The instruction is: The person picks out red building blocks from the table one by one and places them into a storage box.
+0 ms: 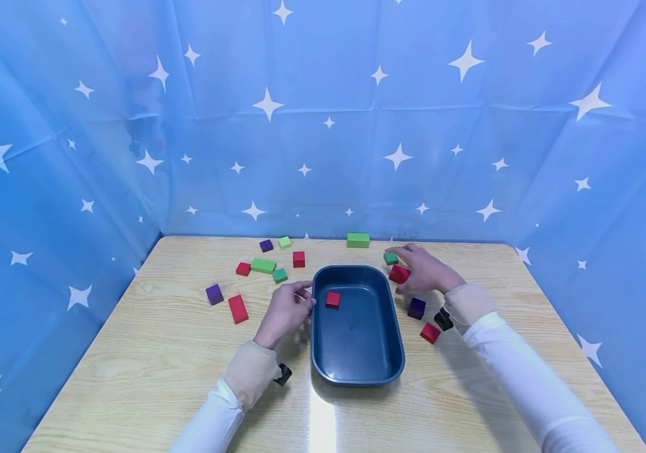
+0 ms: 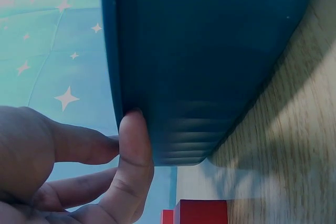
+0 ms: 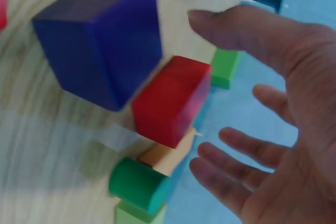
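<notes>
Seen from the head, the red block [image 1: 399, 274] lies at nine o'clock of the right hand [image 1: 428, 270], whose grip is spread wide, while the left hand's [image 1: 286, 309] loose fingers touch the tray [image 1: 356, 352].

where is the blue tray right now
In the head view, the blue tray stands on the table just right of the picture's middle, between the left hand, which touches its side, and the right hand.
</notes>
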Action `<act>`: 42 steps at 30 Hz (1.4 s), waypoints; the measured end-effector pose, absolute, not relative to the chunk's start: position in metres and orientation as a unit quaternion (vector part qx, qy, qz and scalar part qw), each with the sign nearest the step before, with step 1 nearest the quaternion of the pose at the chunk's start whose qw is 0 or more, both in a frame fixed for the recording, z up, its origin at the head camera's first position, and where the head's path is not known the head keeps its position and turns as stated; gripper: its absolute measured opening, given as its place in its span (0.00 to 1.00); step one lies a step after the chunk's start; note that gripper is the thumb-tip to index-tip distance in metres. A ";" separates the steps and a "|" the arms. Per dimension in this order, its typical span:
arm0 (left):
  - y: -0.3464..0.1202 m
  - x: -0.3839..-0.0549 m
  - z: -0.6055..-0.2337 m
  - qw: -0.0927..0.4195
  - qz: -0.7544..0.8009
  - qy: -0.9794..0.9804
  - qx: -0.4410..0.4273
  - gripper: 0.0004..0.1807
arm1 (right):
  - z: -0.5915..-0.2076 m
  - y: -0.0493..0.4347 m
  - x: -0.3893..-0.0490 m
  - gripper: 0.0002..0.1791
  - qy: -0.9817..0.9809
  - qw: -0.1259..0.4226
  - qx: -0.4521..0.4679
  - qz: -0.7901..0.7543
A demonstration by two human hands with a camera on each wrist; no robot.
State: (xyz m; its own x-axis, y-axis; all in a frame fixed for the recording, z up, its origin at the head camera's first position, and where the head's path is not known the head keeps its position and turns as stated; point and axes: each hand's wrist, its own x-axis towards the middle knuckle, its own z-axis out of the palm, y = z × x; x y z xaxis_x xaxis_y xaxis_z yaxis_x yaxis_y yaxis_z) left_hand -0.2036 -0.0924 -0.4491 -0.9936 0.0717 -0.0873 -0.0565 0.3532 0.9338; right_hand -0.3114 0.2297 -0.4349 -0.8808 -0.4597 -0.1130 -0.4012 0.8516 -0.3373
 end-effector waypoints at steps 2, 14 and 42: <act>-0.092 -0.203 -0.450 0.054 0.569 0.821 0.007 0.24 | -0.438 0.229 -0.313 0.49 0.960 0.096 -0.217 -0.145; -0.090 -0.203 -0.450 0.057 0.567 0.822 0.007 0.24 | -0.444 0.229 -0.317 0.30 0.960 0.085 -0.230 -0.135; -0.092 -0.203 -0.450 0.057 0.562 0.825 0.001 0.23 | -0.415 0.223 -0.311 0.22 0.954 0.067 -0.251 -0.148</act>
State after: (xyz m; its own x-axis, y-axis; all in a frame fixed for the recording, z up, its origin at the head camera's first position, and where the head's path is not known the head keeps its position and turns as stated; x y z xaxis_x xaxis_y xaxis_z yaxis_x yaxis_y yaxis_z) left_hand -0.2028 -0.0924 -0.4497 -0.9936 0.0656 -0.0924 -0.0619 0.3685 0.9276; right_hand -0.3108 0.2234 -0.4155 -0.8647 -0.4995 -0.0522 -0.4600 0.8295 -0.3168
